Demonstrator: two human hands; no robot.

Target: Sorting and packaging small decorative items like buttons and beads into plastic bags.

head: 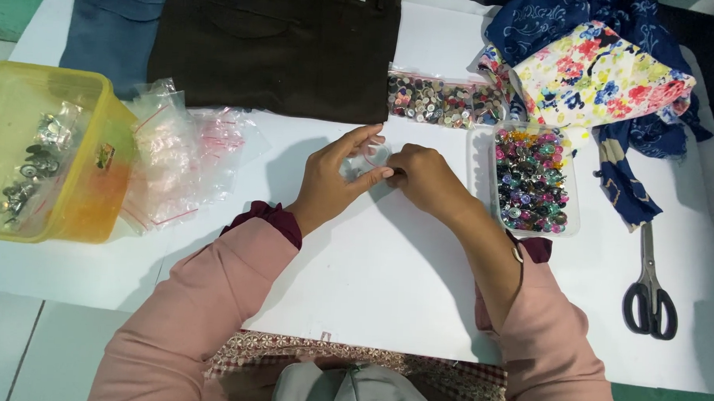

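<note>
1. Seen from above, a person in pink sleeves works at a white table point(386, 280), both hands meeting near its middle over a small clear plastic bag point(372, 157) that is hard to make out against the surface.
2. The left hand point(336, 176) holds the bag's edge with thumb and forefinger pressed together, the other fingers fanned out; the right hand point(423, 177) is curled, its grip pinched on the bag's right edge.
3. The little bag looks feather-light, limp and slick, likely to crumple; the edges at its mouth seem the surest place to take hold.
4. Just right of the hands sits a clear rectangular tub point(532, 179) heaped with multicoloured buttons; beyond the hands lies a zip bag of pale and dark buttons point(443, 101), red-striped at the top.
5. To the left, a heap of empty clear zip bags point(177, 155) with red seal lines rests beside a yellow plastic box point(73, 167) holding silver metal fasteners.
6. Dark brown trousers point(275, 47), blue trousers point(110, 26), floral fabrics point(599, 74) and black-handled scissors point(649, 294) lie around the far and right edges.
</note>
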